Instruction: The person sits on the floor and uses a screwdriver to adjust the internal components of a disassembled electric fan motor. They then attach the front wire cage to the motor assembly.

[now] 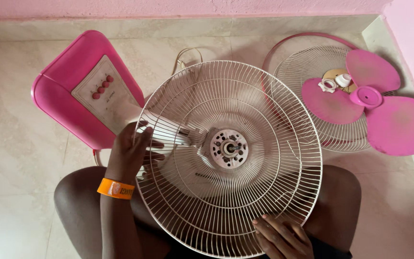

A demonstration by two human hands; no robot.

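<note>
Both hands grip grille (226, 158): left hand (132, 148) rim-side, right hand (281, 237) below.

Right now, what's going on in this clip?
A seated person holds a white fan guard over their lap. The left hand grips its left rim by the fan's neck; the right hand holds the bottom rim. The motor hub shows bare through the wires. The pink blade and small white nuts lie on the other guard on the floor. The pink base sits upper left.
</note>
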